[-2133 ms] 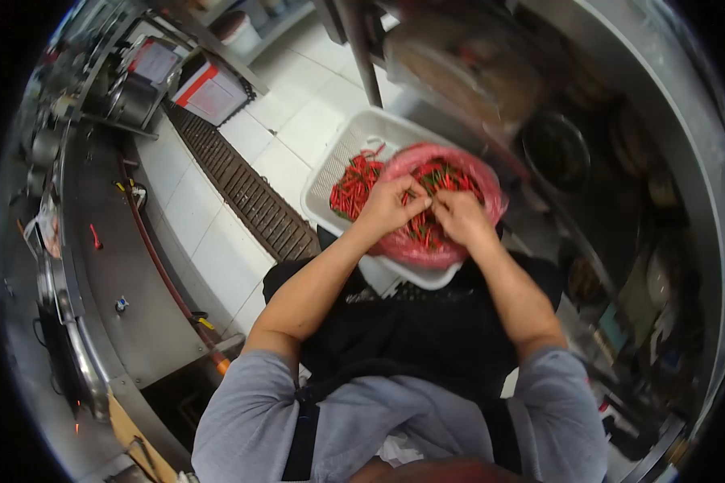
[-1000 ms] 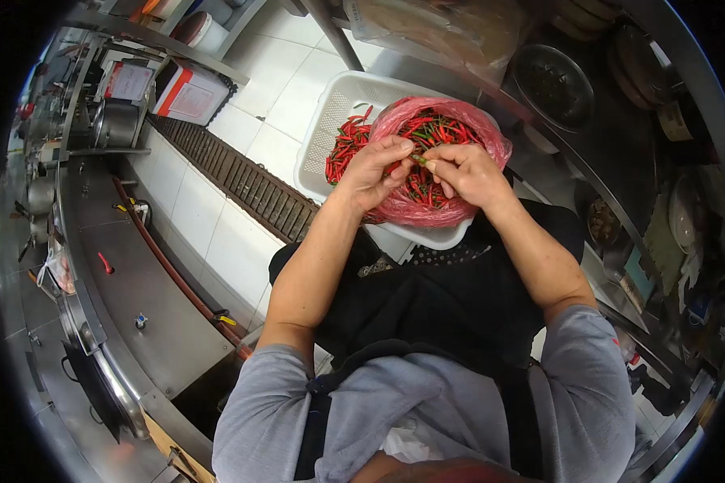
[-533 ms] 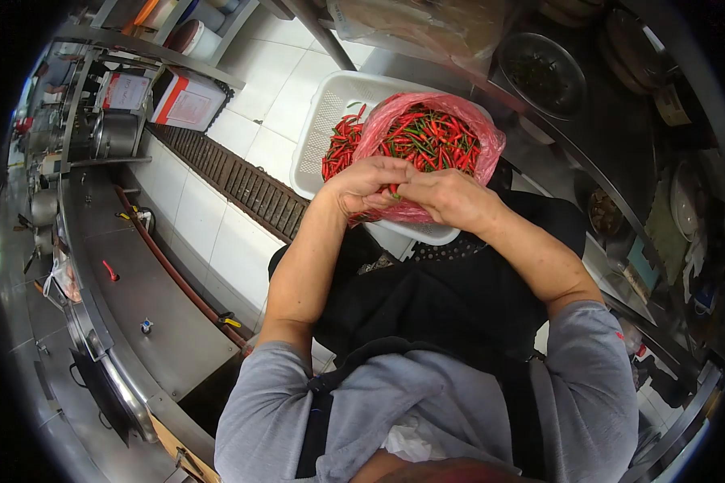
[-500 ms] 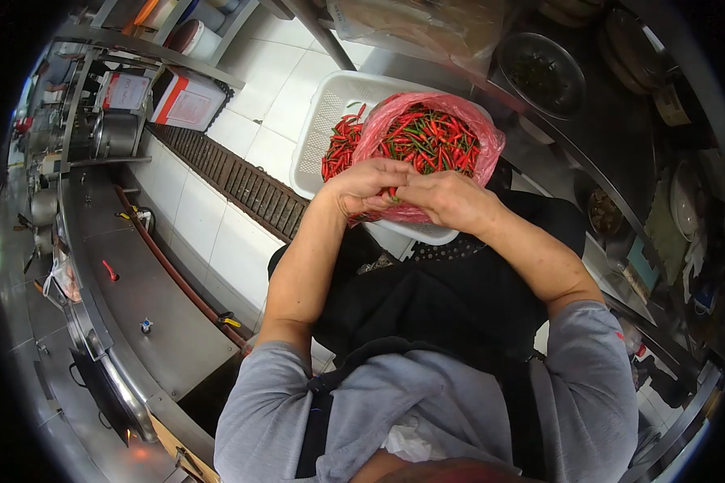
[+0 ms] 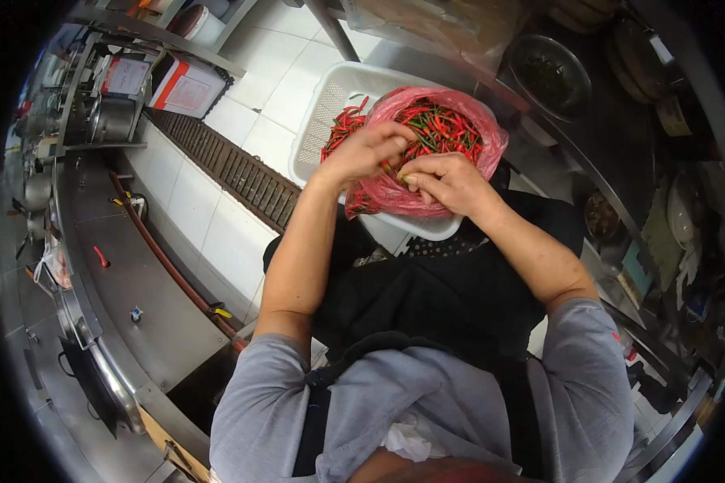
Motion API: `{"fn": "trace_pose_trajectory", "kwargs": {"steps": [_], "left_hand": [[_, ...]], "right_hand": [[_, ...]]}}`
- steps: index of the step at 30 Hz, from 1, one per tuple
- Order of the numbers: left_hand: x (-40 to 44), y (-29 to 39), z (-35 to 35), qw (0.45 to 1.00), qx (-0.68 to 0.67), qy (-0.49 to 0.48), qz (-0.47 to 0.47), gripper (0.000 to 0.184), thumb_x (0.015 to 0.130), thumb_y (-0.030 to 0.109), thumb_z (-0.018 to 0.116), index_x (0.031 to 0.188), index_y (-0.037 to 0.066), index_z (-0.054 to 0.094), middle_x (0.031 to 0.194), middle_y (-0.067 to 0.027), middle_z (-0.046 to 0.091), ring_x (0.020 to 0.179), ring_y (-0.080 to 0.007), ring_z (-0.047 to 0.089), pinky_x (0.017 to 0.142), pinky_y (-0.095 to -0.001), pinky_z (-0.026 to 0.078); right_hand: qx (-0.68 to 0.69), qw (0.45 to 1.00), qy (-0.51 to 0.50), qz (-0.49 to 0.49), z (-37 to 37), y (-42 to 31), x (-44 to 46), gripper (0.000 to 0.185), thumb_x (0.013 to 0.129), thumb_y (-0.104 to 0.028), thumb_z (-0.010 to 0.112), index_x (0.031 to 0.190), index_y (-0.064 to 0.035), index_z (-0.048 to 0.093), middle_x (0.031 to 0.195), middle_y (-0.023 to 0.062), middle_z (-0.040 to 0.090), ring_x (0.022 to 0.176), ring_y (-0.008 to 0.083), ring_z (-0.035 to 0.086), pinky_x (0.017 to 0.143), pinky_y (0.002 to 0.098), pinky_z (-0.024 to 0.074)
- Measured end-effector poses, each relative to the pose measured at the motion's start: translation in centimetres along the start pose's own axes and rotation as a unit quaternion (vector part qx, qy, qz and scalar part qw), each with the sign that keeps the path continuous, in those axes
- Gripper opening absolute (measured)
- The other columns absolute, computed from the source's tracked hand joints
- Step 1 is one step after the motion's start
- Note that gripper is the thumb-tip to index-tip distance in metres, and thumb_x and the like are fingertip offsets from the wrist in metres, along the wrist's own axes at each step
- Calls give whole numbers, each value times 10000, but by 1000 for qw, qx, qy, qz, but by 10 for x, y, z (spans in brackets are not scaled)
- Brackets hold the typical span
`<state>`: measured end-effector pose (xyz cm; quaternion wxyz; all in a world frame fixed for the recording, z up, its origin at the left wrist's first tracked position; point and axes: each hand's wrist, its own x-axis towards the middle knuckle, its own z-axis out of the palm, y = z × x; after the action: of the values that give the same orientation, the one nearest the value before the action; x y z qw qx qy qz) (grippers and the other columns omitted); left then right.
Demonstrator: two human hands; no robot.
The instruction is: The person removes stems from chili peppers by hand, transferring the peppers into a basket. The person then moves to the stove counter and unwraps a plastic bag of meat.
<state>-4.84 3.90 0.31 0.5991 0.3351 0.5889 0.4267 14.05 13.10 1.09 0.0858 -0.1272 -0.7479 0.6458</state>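
A pink plastic bag point(image 5: 491, 141) full of red and green chili peppers point(image 5: 451, 133) sits in a white perforated basket point(image 5: 318, 121). More red chilies lie in the basket left of the bag. Over the bag's left side is my left hand point(image 5: 366, 153), its fingers bent and smeared by motion, so its hold is unclear. My right hand point(image 5: 447, 181) is above the bag's near edge, thumb and forefinger pinched on a small green chili stem point(image 5: 405, 179). The two hands are slightly apart.
A metal bowl point(image 5: 552, 76) stands on the dark shelf at right. A floor drain grate point(image 5: 217, 165) runs across white tiles at left, beside a steel counter point(image 5: 129, 274). A red-and-white box point(image 5: 189, 87) stands behind the grate.
My hands have moved apart from where they met over the bag's near side. The left has gone up over the chilies; the right remains pinched. The view has shifted slightly.
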Motion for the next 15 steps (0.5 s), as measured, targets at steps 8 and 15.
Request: {"fn": "trace_pose_trajectory", "kwargs": {"steps": [8,15], "left_hand": [[19,-18,-71,862,331,349,161,321,888,108,562,1204,140,613,1069,-147,613,982,-256,602,855,-337,481],[12,-1,-62,833,363,357,217,381,796,51,610,1166,136,643,1262,-191,554,1166,-356,535,1002,-388,428]], "right_hand": [[38,933,349,-82,-56,-27,-7,150,865,-35,646,995,31,678,809,67,674,646,102,622,600,226,493],[-419,780,451,-115,-163,-52,-20,204,843,-62,649,1036,1,674,1000,89,672,843,165,643,715,263,488]]}}
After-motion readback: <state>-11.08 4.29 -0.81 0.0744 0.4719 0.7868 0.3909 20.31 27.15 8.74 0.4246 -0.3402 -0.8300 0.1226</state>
